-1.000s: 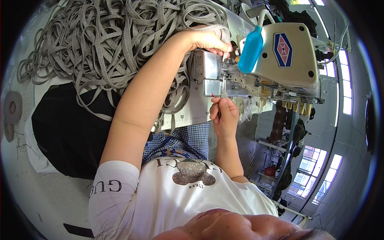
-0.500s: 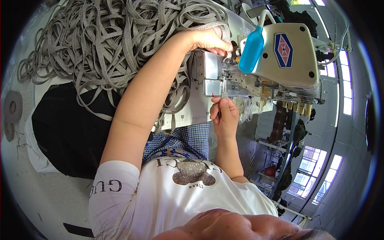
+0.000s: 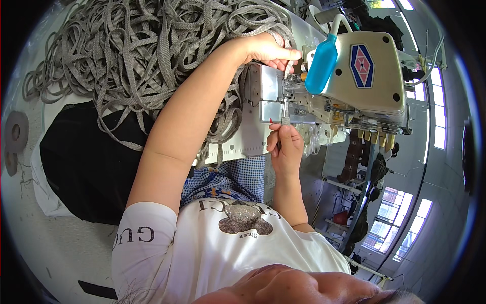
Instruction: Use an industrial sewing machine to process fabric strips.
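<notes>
My left hand (image 3: 271, 49) is closed around a grey woven drawcord (image 3: 290, 70), thumb on top, behind the plate of an overlock sewing machine (image 3: 372, 73). From that hand the cord runs down toward the needle area. In front of the metal plate (image 3: 272, 111), my right hand (image 3: 287, 144) pinches a short piece of the cord between thumb and forefinger. The stitching point itself is partly hidden by machine parts. A large tangled heap of the same cord (image 3: 136, 55) covers the table to the left of my left hand.
A blue bottle-shaped piece (image 3: 321, 66) hangs at the machine's front. Black cloth (image 3: 86, 167) lies at the table's left edge. A row of pale thread guides (image 3: 374, 137) sits on the machine's right. Clear plastic bits (image 3: 316, 137) hang by my right hand.
My left hand has shifted slightly right, bringing its stretch of cord along. The machine appears a little farther right in the picture. My right hand keeps its pinch in almost the same spot.
</notes>
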`<state>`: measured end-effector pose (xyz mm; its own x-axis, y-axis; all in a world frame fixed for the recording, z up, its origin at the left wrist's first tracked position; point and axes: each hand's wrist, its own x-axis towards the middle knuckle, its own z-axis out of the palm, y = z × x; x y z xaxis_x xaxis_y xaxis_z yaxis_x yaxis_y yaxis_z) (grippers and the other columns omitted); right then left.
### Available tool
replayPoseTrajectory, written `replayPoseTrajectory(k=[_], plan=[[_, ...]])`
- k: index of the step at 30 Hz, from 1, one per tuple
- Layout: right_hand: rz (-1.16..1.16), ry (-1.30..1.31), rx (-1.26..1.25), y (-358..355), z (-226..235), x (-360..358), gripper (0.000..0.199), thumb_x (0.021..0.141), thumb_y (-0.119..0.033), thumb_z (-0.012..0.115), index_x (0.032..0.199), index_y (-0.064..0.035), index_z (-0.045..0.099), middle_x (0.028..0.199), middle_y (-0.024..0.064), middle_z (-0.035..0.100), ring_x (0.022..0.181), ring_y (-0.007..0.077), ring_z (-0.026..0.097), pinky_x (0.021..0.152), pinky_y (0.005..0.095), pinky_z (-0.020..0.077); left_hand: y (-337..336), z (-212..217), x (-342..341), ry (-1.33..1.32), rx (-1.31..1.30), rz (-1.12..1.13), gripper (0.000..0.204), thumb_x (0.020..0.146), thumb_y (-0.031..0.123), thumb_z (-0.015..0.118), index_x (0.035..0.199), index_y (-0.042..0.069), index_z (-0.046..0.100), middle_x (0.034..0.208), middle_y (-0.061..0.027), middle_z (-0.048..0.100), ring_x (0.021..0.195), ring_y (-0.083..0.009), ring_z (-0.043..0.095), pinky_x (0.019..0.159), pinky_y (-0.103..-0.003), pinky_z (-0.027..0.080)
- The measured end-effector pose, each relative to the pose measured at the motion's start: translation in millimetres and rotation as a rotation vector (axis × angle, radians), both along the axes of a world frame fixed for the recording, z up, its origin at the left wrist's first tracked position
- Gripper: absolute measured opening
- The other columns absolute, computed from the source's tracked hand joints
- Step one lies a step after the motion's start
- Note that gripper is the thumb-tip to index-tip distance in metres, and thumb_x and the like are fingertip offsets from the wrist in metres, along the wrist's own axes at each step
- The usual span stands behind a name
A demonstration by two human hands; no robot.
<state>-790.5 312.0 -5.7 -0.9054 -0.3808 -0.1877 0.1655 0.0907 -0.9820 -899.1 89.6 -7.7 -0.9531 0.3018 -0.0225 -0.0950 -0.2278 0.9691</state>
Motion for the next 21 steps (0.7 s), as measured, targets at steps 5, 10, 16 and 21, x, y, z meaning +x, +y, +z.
replayPoseTrajectory(k=[5,10,16,21], plan=[[0.002,0.001,-0.003,-0.3,-0.1,0.0,0.029,0.09,-0.023,0.042,0.084,0.0009,0.057,0.05,0.0042,0.05,0.041,0.0066,0.037,0.038,0.0169,0.0256,-0.1,-4.1,-2.3,0.045,-0.046,-0.014,0.03,0.081,0.034,0.057,0.085,0.005,0.062,0.082,-0.004,0.063,0.072,-0.0062,0.058,0.066,-0.018,0.046],[0.002,-0.006,0.001,0.2,0.0,-0.1,0.029,0.091,-0.023,0.042,0.085,0.0009,0.057,0.05,0.0041,0.05,0.041,0.0065,0.038,0.038,0.0167,0.0258,-0.7,-7.0,-5.1,0.049,-0.039,-0.036,0.026,0.08,0.031,0.059,0.084,0.006,0.062,0.082,-0.0032,0.063,0.072,-0.0062,0.058,0.065,-0.018,0.046],[0.006,-0.009,0.004,0.3,0.5,-0.5,0.029,0.091,-0.024,0.042,0.085,0.001,0.057,0.05,0.004,0.05,0.041,0.0067,0.038,0.038,0.0168,0.0258,0.6,-8.4,-5.8,0.038,-0.024,-0.032,0.024,0.08,0.029,0.06,0.085,0.006,0.063,0.082,-0.0032,0.064,0.072,-0.0062,0.058,0.065,-0.018,0.046],[0.001,-0.012,-0.004,-0.1,0.4,-0.2,0.029,0.09,-0.024,0.042,0.085,0.0012,0.056,0.05,0.004,0.05,0.041,0.0068,0.039,0.038,0.0168,0.026,0.9,-10.0,-8.0,0.034,-0.041,-0.031,0.021,0.079,0.029,0.061,0.086,0.009,0.064,0.082,0.0004,0.065,0.07,-0.0036,0.056,0.062,-0.016,0.044]])
